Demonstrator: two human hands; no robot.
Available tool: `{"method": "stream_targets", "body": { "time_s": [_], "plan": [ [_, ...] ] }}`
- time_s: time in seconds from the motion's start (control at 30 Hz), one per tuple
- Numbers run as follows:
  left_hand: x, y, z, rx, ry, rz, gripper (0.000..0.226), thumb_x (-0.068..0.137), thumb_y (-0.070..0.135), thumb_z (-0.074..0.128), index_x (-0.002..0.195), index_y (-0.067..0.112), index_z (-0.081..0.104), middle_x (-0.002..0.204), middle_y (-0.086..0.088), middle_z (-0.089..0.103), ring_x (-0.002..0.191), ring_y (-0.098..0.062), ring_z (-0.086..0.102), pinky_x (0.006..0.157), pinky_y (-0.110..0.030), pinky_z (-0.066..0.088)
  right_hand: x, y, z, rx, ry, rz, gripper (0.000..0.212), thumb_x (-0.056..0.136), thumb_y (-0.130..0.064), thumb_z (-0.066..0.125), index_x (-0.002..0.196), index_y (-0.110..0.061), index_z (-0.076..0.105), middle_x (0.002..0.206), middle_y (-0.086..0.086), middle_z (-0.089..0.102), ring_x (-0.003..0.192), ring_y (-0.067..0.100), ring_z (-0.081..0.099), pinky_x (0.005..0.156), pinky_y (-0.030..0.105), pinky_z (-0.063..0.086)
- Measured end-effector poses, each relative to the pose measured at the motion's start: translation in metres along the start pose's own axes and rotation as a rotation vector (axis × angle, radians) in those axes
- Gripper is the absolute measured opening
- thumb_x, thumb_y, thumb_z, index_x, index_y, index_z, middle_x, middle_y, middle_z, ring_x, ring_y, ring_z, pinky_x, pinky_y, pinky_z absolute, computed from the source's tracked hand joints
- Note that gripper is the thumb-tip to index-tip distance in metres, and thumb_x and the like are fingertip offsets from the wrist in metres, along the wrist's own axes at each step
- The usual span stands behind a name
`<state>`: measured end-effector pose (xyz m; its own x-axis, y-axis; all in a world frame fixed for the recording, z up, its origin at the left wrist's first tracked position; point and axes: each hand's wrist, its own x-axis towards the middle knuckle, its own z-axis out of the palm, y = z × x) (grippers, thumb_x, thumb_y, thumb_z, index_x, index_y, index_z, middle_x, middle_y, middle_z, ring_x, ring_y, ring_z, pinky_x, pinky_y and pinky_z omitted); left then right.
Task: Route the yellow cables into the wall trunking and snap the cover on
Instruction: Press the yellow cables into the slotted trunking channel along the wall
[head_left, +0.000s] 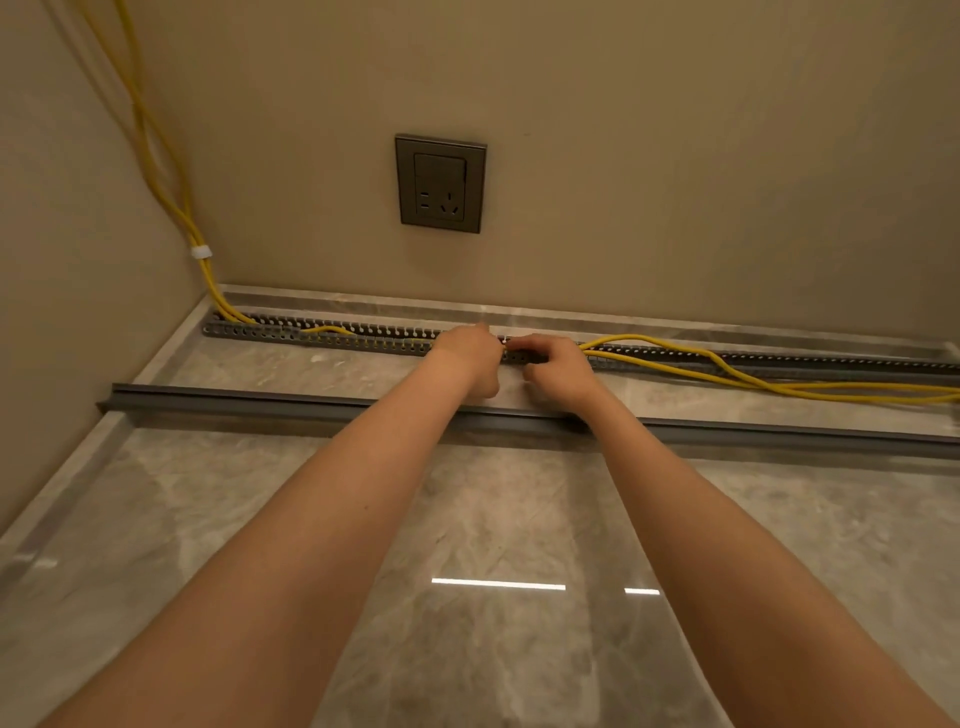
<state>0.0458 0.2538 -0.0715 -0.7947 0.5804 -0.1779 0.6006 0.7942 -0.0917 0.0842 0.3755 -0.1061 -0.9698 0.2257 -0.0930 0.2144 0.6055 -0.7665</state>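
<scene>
A grey slotted trunking (332, 335) runs along the foot of the back wall on the marble floor. Yellow cables (748, 382) come down the left corner, lie inside the trunking's left part, and spill out over its front edge to the right of my hands. My left hand (465, 356) and my right hand (558, 366) sit side by side on the trunking's middle, fingers curled over the cables at the channel. Whether a small white tie sits between them I cannot tell. The long grey cover (291, 402) lies loose on the floor in front, under my forearms.
A dark wall socket (440, 183) sits above the trunking. A white tie (201, 252) bundles the cables in the left corner. A stone skirting (675, 325) runs behind the trunking. Glossy marble floor (493, 519) stretches towards me.
</scene>
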Motion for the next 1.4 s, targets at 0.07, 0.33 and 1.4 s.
{"method": "stream_targets", "body": {
  "time_s": [0.07,0.33,1.4],
  "plan": [
    [-0.001,0.002,0.003,-0.010,-0.008,-0.025,0.040,0.089,0.018,0.050,0.126,0.004,0.054,0.133,-0.013,0.045,0.116,-0.032,0.055,0.092,-0.039,0.049,-0.005,0.001,0.000,-0.051,0.094,-0.035,0.049,0.082,0.008,0.046,0.127,-0.008,0.058,0.132,0.010,0.059,0.124,0.023,0.053,0.103,0.027,0.040],
    [0.002,0.016,-0.001,-0.109,-0.013,-0.184,0.042,0.088,0.024,0.050,0.127,0.009,0.053,0.132,-0.009,0.047,0.118,-0.029,0.053,0.093,-0.039,0.043,-0.022,0.018,-0.017,-0.618,0.139,-0.112,0.049,0.088,-0.004,0.044,0.137,-0.011,0.047,0.143,0.006,0.045,0.132,0.025,0.041,0.111,0.037,0.025],
    [0.008,0.042,0.004,-0.085,-0.076,-0.340,0.052,0.087,0.025,0.052,0.135,0.006,0.044,0.137,-0.009,0.039,0.121,-0.029,0.050,0.093,-0.041,0.045,-0.024,0.040,-0.061,-0.841,0.037,0.003,0.045,0.085,-0.017,0.053,0.127,-0.002,0.049,0.134,0.016,0.042,0.126,0.033,0.041,0.105,0.043,0.036]
  ]
}}
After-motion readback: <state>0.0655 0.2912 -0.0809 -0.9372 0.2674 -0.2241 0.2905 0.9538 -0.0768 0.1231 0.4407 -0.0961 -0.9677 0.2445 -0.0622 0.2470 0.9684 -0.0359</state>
